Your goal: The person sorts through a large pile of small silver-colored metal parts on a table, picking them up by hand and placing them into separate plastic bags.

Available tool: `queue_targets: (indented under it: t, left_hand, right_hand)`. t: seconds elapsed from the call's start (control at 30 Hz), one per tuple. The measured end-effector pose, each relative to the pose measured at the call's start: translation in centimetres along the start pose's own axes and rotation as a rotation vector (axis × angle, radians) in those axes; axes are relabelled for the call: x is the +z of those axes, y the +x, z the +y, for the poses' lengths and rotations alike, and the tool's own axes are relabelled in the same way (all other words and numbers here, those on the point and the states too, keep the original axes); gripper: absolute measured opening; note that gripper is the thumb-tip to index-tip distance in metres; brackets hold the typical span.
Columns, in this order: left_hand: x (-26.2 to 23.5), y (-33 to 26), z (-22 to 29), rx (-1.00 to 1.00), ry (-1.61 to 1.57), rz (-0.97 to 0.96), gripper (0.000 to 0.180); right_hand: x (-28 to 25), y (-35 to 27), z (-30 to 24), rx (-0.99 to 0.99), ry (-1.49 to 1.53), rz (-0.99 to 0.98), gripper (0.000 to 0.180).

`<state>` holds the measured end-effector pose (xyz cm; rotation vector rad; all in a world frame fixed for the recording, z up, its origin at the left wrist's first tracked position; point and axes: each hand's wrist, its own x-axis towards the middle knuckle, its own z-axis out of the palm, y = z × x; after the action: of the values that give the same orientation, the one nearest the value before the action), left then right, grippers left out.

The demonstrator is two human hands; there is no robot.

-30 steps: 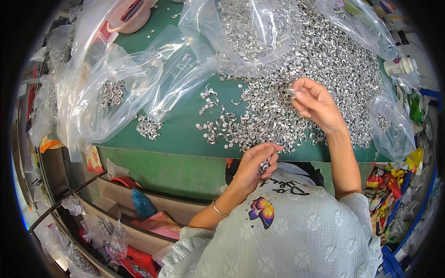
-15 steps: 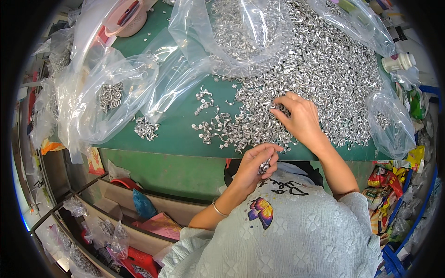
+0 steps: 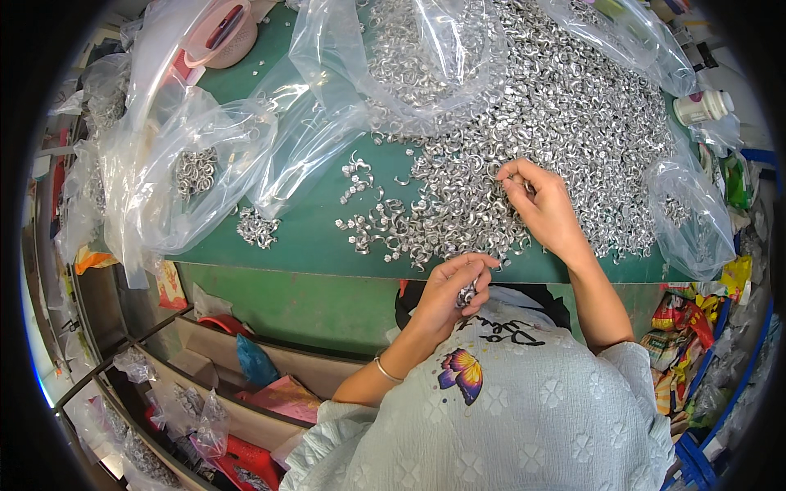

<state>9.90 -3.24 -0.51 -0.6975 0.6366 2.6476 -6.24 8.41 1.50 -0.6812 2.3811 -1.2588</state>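
Observation:
A wide heap of small curved silver metal pieces (image 3: pixel 606 139) covers much of the green tabletop. My right hand (image 3: pixel 544 204) is over the heap's near part, thumb and forefinger pinched together at what looks like one of the pieces; the exact grip is too small to make out. Nearer to me, just in front of the table edge, my left hand (image 3: pixel 454 290) is closed around several of the same metal pieces (image 3: pixel 467 295), which show between its fingers. Loose pieces (image 3: pixel 377 229) are scattered at the heap's left side.
Clear plastic bags (image 3: pixel 327 106) lie at the left and on the heap. A small separate pile (image 3: pixel 258 227) sits by the left bag. A pink basket (image 3: pixel 225 41) stands far left, a white bottle (image 3: pixel 704 107) far right. Below left is a partitioned shelf (image 3: pixel 278 356).
My right hand has shifted slightly to the right over the heap, and its thumb and forefinger have come closer together. My left hand stays where it was, still closed.

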Motion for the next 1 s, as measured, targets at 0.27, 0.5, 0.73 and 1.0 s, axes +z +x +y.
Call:
queue_targets:
  t: [0.27,0.5,0.73,1.0]
  left_hand:
    - [0.0,0.1,-0.2,0.001,0.0,-0.008,0.022]
    - [0.0,0.2,-0.2,0.002,-0.001,-0.019,0.022]
    - [0.3,0.2,-0.2,-0.009,-0.009,-0.012,0.022]
    - [0.2,0.2,-0.4,-0.003,0.008,-0.002,0.021]
  right_hand:
    - [-1.3,-1.1,-0.5,-0.155,-0.416,-0.113,0.015]
    - [-1.9,-0.9,-0.4,-0.006,-0.249,-0.191,0.008]
    - [-1.8,-0.7,0.1,0.376,1.242,-0.333,0.013]
    - [1.1,0.7,0.5,-0.157,-0.038,0.024,0.017]
